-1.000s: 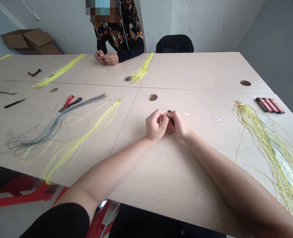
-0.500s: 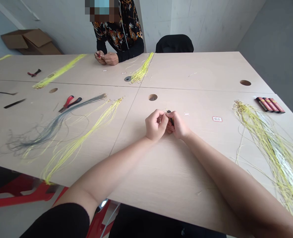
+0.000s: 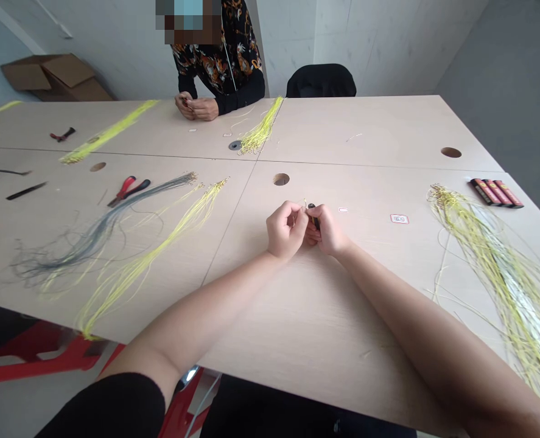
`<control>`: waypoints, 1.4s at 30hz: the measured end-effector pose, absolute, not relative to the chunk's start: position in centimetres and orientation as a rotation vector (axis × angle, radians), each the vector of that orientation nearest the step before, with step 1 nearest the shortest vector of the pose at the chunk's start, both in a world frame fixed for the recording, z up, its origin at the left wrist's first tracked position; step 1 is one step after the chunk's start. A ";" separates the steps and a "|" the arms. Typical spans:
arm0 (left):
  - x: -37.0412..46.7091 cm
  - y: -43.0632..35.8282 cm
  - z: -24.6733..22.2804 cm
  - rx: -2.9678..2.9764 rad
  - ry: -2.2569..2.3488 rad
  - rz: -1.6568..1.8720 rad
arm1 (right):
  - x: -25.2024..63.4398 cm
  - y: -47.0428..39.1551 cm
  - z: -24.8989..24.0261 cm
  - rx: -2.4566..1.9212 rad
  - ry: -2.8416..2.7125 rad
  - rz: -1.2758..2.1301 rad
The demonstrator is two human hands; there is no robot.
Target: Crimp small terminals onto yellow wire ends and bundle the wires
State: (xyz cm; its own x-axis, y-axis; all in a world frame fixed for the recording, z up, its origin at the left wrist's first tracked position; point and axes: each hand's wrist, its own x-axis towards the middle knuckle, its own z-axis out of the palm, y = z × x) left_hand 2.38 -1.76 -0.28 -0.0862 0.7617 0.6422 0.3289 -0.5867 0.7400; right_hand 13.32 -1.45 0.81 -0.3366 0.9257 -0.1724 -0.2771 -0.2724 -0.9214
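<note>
Both my hands meet over the middle of the wooden table (image 3: 270, 322). My right hand (image 3: 328, 231) is wrapped round a small black object (image 3: 315, 220), mostly hidden by the fingers. Beside it, touching, my left hand (image 3: 287, 230) is pinched; a tiny gold-coloured piece (image 3: 305, 202) stands at its fingertips, too small to make out well. Left of my hands lie a bundle of yellow strands (image 3: 160, 246) and a bundle of grey strands (image 3: 100, 228). Another yellow bundle (image 3: 484, 249) with pale strands lies to the right.
Red-and-black pliers (image 3: 128, 190) lie at the left, and several dark red packs (image 3: 495, 192) at the right. Across the table a person's hands (image 3: 196, 108) are held together near more yellow strands (image 3: 261, 131). A round hole (image 3: 281, 179) is just beyond my hands.
My left hand has shifted very slightly left, and the gold-coloured tip with it. The person's hands opposite have turned a little. My right hand keeps its hold.
</note>
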 end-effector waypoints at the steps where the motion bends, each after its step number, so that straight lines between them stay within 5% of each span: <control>1: 2.4 -1.8 -0.3 1.846 1.182 1.718 | 13.3 -1.4 0.8 -0.959 -1.053 1.741; 28: 2.4 -1.7 -0.3 1.928 1.099 1.756 | 13.1 -1.5 0.9 -0.973 -0.990 1.707; 42: 2.3 -2.3 0.0 2.551 0.647 1.848 | 14.2 -0.9 0.5 -0.728 -0.892 1.464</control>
State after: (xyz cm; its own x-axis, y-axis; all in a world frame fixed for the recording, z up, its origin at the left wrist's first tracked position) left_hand 2.27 -2.33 -0.03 0.2598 0.2760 0.9254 0.3612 -0.9165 0.1719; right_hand 14.19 -0.94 0.47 -0.0908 0.9938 0.0635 -0.5116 0.0081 -0.8592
